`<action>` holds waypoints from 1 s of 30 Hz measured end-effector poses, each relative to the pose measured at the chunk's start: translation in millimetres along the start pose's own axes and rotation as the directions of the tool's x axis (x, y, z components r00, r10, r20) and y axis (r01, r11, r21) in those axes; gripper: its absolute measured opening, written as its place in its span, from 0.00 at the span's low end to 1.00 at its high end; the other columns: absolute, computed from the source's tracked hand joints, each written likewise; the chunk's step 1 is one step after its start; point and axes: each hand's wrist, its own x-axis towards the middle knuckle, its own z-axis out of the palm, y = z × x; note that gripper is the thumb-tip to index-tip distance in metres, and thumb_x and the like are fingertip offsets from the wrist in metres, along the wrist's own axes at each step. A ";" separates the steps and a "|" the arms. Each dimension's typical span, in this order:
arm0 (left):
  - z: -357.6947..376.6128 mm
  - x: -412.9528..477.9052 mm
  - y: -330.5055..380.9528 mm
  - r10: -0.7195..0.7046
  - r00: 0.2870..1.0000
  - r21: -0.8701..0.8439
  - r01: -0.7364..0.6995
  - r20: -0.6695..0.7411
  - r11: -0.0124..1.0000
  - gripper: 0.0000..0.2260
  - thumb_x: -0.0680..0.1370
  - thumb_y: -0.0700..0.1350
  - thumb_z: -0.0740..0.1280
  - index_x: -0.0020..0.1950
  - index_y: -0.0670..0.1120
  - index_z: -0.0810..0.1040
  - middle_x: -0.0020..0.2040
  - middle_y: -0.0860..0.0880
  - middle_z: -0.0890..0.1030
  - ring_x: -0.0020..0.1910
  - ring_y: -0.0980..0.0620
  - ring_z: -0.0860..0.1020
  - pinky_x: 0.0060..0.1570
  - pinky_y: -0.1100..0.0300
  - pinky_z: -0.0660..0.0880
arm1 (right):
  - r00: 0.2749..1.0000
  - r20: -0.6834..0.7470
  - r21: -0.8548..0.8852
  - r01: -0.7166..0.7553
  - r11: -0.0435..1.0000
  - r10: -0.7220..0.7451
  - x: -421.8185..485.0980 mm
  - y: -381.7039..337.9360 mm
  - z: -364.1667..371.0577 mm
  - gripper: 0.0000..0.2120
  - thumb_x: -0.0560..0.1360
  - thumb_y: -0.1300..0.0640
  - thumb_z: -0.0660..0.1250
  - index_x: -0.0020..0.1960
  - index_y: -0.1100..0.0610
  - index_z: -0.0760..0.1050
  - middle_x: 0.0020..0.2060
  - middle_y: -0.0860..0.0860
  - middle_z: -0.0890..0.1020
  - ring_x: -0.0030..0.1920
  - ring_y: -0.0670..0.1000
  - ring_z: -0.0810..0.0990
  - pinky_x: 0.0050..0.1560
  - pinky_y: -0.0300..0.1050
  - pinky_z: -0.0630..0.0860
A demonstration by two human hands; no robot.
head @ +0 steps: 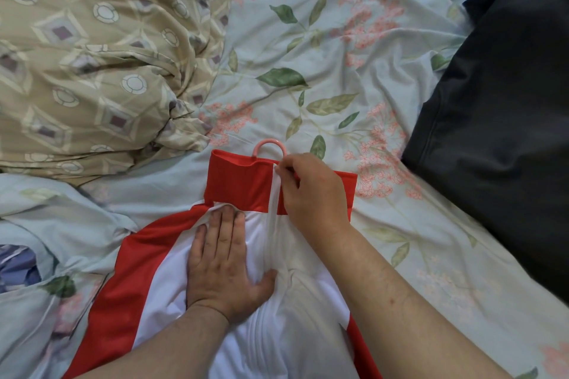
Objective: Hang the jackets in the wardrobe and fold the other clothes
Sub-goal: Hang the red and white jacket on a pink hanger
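Bed with floral sheet (pixel 323 71) fills the view; beige duvet (pixel 92 55) bunched far left, dark garment (pixel 508 101) lying flat on the right, blue cloth (pixel 15 268) at the near left edge. Jacket (pixel 240 184), red and white, lies front-up on the sheet, near centre, collar pointing far. Pink hanger (pixel 270 144) is inside it, and only the hook shows, sticking out past the collar.

Left hand (pixel 224 261) lies flat on the white chest panel, fingers straight, pressing the cloth down and grasping nothing. Right hand (pixel 311 191) pinches the top of the zip (pixel 275 203) at the collar with thumb and fingertips; the pull itself is hidden under the fingers.

Step, as judged: closing the jacket on its hanger, with the zip about at the top. Next move likely calls for letting go of the zip, taking the hook and lifting without the shoulders slipping off the hanger.

Containers: none in view; wardrobe not visible.
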 end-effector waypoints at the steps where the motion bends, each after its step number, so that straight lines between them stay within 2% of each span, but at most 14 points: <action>1: -0.5 0.3 0.2 -0.002 1.000 0.003 0.002 0.004 1.000 0.49 0.63 0.66 0.61 0.76 0.35 0.60 0.75 0.35 0.65 0.75 0.40 0.59 0.75 0.48 0.49 | 0.998 0.005 -0.045 0.065 0.997 -0.065 -5.7 0.7 -1.1 0.05 0.75 0.62 0.70 0.40 0.60 0.80 0.34 0.52 0.80 0.34 0.52 0.78 0.33 0.49 0.75; 4: -1.1 0.1 0.6 -0.009 1.000 0.016 0.009 0.013 1.000 0.50 0.64 0.67 0.60 0.76 0.36 0.58 0.75 0.36 0.65 0.75 0.40 0.59 0.74 0.48 0.49 | 0.985 0.063 -0.130 0.165 0.978 -0.158 -16.9 4.9 -1.0 0.10 0.73 0.64 0.72 0.33 0.62 0.78 0.29 0.53 0.77 0.29 0.56 0.76 0.26 0.50 0.73; 9: -1.6 0.1 0.6 -0.012 1.000 0.015 0.012 0.020 1.000 0.50 0.64 0.67 0.60 0.76 0.36 0.59 0.75 0.36 0.64 0.75 0.40 0.59 0.74 0.48 0.49 | 0.983 0.092 -0.151 0.170 0.974 -0.157 -19.6 8.2 1.3 0.12 0.72 0.66 0.73 0.32 0.62 0.75 0.29 0.54 0.75 0.28 0.57 0.73 0.23 0.52 0.71; 12: -1.2 0.1 0.5 -0.009 1.000 0.010 0.008 0.018 1.000 0.50 0.64 0.67 0.60 0.76 0.36 0.59 0.76 0.36 0.64 0.75 0.40 0.59 0.75 0.48 0.49 | 0.981 0.123 -0.149 0.165 0.975 -0.148 -22.8 10.7 1.4 0.10 0.73 0.65 0.72 0.34 0.63 0.75 0.31 0.54 0.75 0.29 0.57 0.73 0.25 0.53 0.72; 15: -1.2 0.4 0.0 -0.007 1.000 0.004 0.007 0.018 1.000 0.49 0.64 0.67 0.60 0.76 0.35 0.59 0.76 0.36 0.64 0.75 0.40 0.60 0.75 0.48 0.48 | 0.971 0.198 -0.146 0.161 0.976 -0.130 -25.3 11.8 -0.1 0.07 0.75 0.60 0.71 0.40 0.62 0.80 0.35 0.53 0.78 0.35 0.56 0.76 0.30 0.53 0.75; 17: -1.3 0.3 0.0 -0.002 1.000 0.000 0.002 0.013 1.000 0.49 0.64 0.67 0.60 0.76 0.35 0.61 0.75 0.36 0.65 0.75 0.40 0.60 0.75 0.48 0.48 | 0.974 0.185 -0.124 0.152 0.981 -0.128 -25.0 7.9 -2.1 0.07 0.76 0.57 0.70 0.42 0.60 0.82 0.36 0.52 0.79 0.36 0.54 0.77 0.33 0.51 0.75; 20: -0.9 0.2 0.2 0.000 1.000 -0.007 0.000 -0.002 1.000 0.49 0.64 0.67 0.60 0.75 0.35 0.62 0.75 0.36 0.66 0.74 0.40 0.60 0.74 0.48 0.49 | 0.999 0.028 -0.072 0.033 0.997 -0.031 -7.6 4.2 -6.6 0.09 0.77 0.56 0.69 0.40 0.58 0.81 0.35 0.51 0.78 0.36 0.52 0.76 0.35 0.50 0.74; 21: -0.8 0.3 0.6 0.001 1.000 -0.007 -0.001 -0.009 1.000 0.49 0.64 0.67 0.60 0.75 0.35 0.62 0.75 0.36 0.66 0.74 0.40 0.60 0.74 0.48 0.49 | 1.000 0.018 -0.092 -0.017 0.996 0.019 1.7 4.7 -7.5 0.08 0.78 0.55 0.68 0.42 0.58 0.80 0.37 0.51 0.78 0.37 0.51 0.76 0.36 0.50 0.73; 23: -0.3 0.5 0.8 0.005 1.000 -0.005 -0.005 -0.014 1.000 0.49 0.64 0.67 0.60 0.75 0.35 0.61 0.75 0.36 0.65 0.75 0.40 0.60 0.74 0.48 0.50 | 0.987 0.108 -0.191 -0.096 0.977 0.118 20.1 6.2 -5.5 0.09 0.80 0.53 0.64 0.46 0.56 0.79 0.41 0.51 0.78 0.41 0.52 0.76 0.38 0.49 0.72; 25: -0.2 0.7 0.5 0.009 1.000 -0.007 -0.009 -0.023 1.000 0.49 0.64 0.67 0.60 0.76 0.36 0.59 0.75 0.37 0.65 0.75 0.41 0.60 0.75 0.48 0.49 | 0.959 0.212 -0.271 -0.127 0.954 0.188 32.9 7.8 -1.0 0.11 0.80 0.52 0.61 0.43 0.56 0.75 0.40 0.51 0.78 0.41 0.53 0.76 0.34 0.46 0.67; 26: -0.3 0.4 0.3 0.010 1.000 -0.012 -0.011 -0.026 1.000 0.49 0.64 0.67 0.61 0.76 0.37 0.59 0.75 0.37 0.65 0.75 0.41 0.60 0.75 0.48 0.49 | 0.944 0.253 -0.268 -0.142 0.953 0.212 37.8 8.6 0.1 0.12 0.80 0.52 0.61 0.40 0.56 0.75 0.38 0.50 0.78 0.40 0.53 0.76 0.33 0.45 0.66; 28: -0.4 0.5 0.0 0.014 0.999 -0.020 -0.015 -0.031 1.000 0.48 0.64 0.66 0.61 0.76 0.37 0.59 0.76 0.37 0.65 0.75 0.41 0.60 0.75 0.48 0.48 | 0.896 0.346 -0.175 -0.228 0.958 0.277 51.7 12.3 -1.7 0.14 0.78 0.51 0.64 0.38 0.58 0.79 0.32 0.49 0.80 0.36 0.51 0.77 0.34 0.44 0.70; 30: 0.8 0.6 -0.5 0.017 0.999 -0.014 -0.017 -0.027 1.000 0.48 0.64 0.66 0.61 0.76 0.37 0.59 0.76 0.37 0.65 0.75 0.41 0.60 0.76 0.48 0.48 | 0.832 0.446 -0.065 -0.336 0.940 0.329 66.9 16.2 -7.0 0.17 0.75 0.48 0.69 0.37 0.62 0.80 0.27 0.50 0.77 0.30 0.48 0.74 0.35 0.44 0.72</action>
